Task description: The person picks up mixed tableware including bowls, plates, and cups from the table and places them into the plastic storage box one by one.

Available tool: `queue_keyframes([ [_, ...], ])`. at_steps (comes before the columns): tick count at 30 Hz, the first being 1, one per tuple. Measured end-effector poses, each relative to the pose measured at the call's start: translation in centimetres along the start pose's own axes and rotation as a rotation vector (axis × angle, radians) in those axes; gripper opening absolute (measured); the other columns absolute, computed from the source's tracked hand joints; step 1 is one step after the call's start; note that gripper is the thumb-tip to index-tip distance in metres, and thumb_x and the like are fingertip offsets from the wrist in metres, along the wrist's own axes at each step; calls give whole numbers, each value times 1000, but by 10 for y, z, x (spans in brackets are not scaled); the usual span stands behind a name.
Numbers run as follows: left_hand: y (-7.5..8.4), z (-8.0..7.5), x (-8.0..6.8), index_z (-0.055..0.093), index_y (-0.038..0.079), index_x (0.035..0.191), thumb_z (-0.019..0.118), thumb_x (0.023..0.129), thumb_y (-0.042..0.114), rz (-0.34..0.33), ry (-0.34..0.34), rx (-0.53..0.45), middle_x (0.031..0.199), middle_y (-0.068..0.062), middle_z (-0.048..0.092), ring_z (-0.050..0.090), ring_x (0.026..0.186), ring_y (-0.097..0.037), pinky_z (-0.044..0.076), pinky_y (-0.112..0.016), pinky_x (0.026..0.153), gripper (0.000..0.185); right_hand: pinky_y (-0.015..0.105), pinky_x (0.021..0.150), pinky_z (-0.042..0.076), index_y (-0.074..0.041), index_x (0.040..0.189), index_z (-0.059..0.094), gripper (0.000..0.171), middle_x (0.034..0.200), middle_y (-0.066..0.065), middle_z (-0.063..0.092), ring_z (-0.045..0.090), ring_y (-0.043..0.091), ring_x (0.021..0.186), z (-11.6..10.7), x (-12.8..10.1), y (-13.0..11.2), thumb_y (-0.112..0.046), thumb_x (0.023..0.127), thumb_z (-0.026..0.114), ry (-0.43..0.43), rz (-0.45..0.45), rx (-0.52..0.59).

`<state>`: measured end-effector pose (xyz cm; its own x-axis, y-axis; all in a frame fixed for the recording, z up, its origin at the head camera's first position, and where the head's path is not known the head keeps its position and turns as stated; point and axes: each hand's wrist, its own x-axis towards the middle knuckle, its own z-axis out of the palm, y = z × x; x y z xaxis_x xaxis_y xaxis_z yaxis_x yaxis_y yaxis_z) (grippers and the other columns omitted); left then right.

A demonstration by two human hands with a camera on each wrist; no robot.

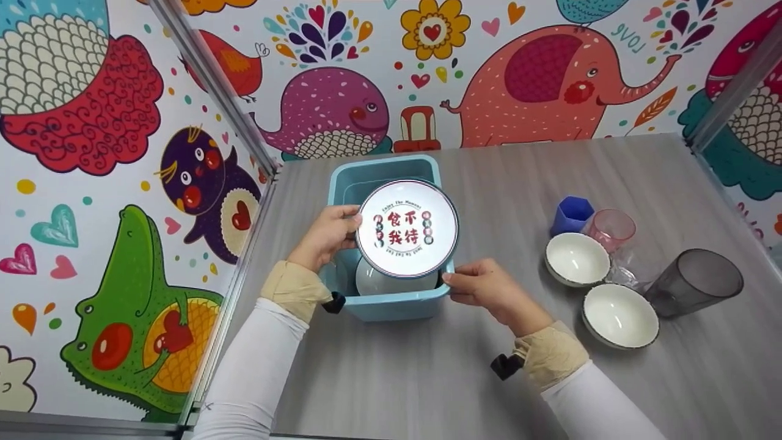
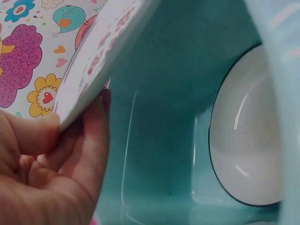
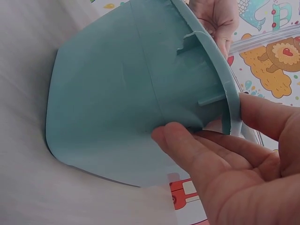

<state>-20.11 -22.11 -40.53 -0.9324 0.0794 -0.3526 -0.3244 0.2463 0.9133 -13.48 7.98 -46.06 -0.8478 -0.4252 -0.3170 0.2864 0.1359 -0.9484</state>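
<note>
A round white plate (image 1: 408, 208) with a dark rim and red printed characters is tilted over the light blue plastic bin (image 1: 391, 310). My left hand (image 1: 325, 237) pinches its left edge, thumb on the printed face and fingers behind, as the left wrist view shows. With my right hand (image 1: 492, 292) I grip the bin's right rim, the thumb on top and the fingers against the outer wall. A white bowl (image 2: 248, 131) with a dark rim lies inside the bin, partly hidden by the plate in the head view.
To the right on the grey table (image 1: 489, 379) stand two white bowls (image 1: 577, 260), a blue hexagonal cup (image 1: 572, 215), a pink clear cup (image 1: 613, 228), a small clear item (image 1: 623, 275) and a tilted dark tumbler (image 1: 696, 282). Cartoon-printed walls (image 1: 519, 61) enclose the back and left.
</note>
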Motion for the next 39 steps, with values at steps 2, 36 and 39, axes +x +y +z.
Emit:
queue_keyframes([
  [2,1,-3,1,54,4,144,47,108,16,-7,3,21,104,-8,68,68,82,-13,58,-25,71,38,41,95,57,7,119,71,33,101,6,76,73,15,94,0,1,0,-18,98,67,1,3,3],
  [36,22,-8,28,65,11,135,45,108,15,28,42,369,117,-13,66,61,100,-20,53,-33,90,34,43,95,56,7,118,71,32,102,10,76,73,19,95,4,1,-1,-17,97,68,48,42,24],
  [39,22,-6,30,66,9,133,47,107,13,53,45,392,118,-15,67,60,104,-22,51,-33,92,33,44,96,55,10,121,68,34,103,10,76,73,17,95,4,1,0,-15,98,66,33,28,25],
])
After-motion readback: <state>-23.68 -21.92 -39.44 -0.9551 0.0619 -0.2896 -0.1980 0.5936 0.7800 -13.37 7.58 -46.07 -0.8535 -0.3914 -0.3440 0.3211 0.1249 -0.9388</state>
